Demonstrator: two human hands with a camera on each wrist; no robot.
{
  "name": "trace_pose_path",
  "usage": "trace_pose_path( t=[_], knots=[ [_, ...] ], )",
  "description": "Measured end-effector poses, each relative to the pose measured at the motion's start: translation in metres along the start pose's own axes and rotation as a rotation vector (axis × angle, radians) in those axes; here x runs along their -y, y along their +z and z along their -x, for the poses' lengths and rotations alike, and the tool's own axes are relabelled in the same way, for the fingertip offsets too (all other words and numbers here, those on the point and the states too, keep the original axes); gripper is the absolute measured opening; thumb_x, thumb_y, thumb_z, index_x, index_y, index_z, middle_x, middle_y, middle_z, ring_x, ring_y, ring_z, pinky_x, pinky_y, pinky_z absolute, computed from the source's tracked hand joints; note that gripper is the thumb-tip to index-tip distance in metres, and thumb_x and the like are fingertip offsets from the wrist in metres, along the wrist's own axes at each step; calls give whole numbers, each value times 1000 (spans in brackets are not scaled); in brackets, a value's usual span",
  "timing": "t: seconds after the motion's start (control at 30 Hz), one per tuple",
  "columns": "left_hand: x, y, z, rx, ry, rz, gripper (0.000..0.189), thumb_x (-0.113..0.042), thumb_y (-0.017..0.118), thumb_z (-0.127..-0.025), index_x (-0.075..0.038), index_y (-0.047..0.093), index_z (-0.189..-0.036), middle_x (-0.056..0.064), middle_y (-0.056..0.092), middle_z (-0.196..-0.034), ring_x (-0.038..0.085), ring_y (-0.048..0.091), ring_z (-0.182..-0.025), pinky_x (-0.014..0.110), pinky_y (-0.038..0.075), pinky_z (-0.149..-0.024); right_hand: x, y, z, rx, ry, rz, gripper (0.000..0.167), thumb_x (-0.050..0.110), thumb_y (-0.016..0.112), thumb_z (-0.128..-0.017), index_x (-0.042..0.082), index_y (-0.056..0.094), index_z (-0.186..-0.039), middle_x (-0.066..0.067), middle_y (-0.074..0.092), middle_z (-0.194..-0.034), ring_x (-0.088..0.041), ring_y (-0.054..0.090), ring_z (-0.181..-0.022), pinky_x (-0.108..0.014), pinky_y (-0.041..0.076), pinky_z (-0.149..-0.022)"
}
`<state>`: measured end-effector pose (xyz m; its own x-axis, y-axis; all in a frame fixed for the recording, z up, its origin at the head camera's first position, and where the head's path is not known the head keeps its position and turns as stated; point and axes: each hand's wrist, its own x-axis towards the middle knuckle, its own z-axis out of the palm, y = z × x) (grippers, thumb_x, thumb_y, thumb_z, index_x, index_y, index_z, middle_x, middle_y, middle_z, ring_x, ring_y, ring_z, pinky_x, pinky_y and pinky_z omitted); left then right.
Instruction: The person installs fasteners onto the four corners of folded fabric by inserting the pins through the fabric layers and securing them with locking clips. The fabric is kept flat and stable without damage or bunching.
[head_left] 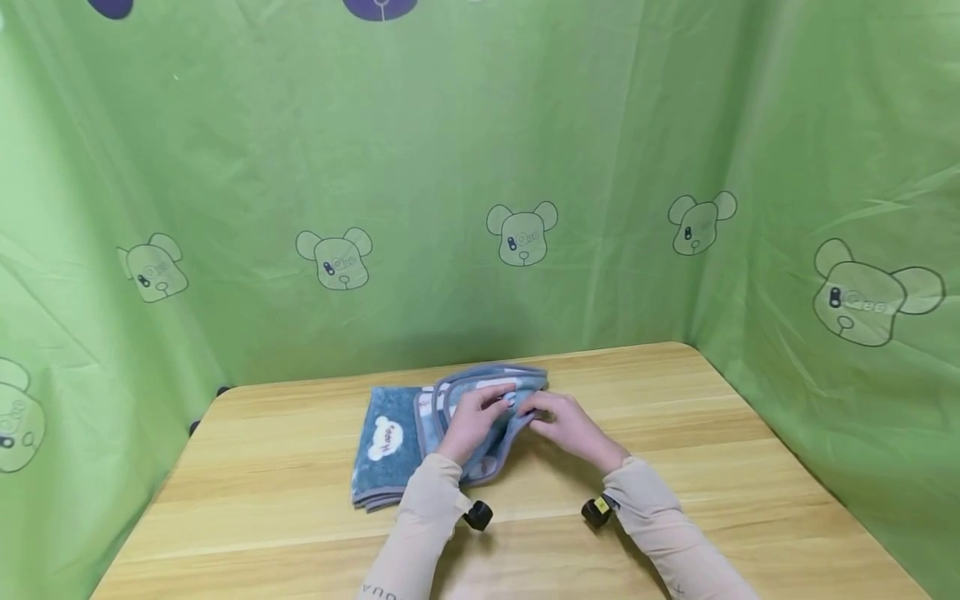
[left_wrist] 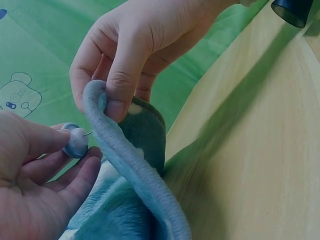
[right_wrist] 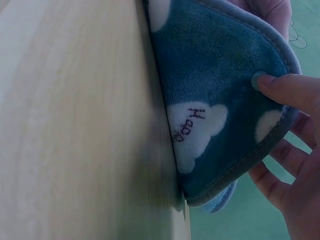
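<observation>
A plush blanket (head_left: 405,398), teal on one side and lighter blue on the other, lies folded on the table with its right part lifted. My left hand (head_left: 471,423) pinches a small round-headed pin (left_wrist: 76,141), blue and white, between thumb and fingers. The pin's thin metal point faces the blanket's grey-blue edging (left_wrist: 125,152), its tip right at it. With thumb and fingers, my right hand (head_left: 572,429) grips that raised edge. In the right wrist view, a pale blue bit (right_wrist: 256,80) shows at the right thumb's tip.
The wooden table (head_left: 675,467) extends around the blanket. Green curtains (head_left: 450,150) printed with bear heads stand behind it and at both sides. Black wrist cameras (head_left: 478,515) sit at both wrists. A thin dark loop (right_wrist: 298,40) shows near my left hand.
</observation>
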<state>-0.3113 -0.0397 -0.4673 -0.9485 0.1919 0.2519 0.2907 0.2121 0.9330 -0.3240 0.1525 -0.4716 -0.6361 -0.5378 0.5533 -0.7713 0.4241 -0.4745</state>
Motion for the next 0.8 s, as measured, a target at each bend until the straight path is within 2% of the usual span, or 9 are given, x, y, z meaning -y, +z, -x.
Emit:
trace_pose_path(
  t=[0.17,0.5,0.8],
  knots=[
    [0,1,0,9,10,-14,33,-7,57,-96,-3,62,-128,12,65,-129,25,60,-120,34,51,-96,3,-2,0,1,5,10,22,-6,69,-78,10,71,-94,-4,73,-95,-19,67,-90,-32,55,-84],
    [-1,0,2,40,10,-7,32,-7,56,-97,-2,62,-128,12,65,-130,27,57,-125,40,48,-101,4,-2,-1,23,50,13,20,-4,68,-81,10,72,-95,-3,73,-97,-19,67,-93,-34,55,-86],
    [1,0,2,51,-7,-13,31,-7,57,-96,-3,64,-127,11,65,-130,26,58,-124,37,50,-99,2,1,-1,14,62,32,21,-5,68,-80,11,72,-94,-3,73,-97,-21,67,-93,-35,55,-86]
  ],
)
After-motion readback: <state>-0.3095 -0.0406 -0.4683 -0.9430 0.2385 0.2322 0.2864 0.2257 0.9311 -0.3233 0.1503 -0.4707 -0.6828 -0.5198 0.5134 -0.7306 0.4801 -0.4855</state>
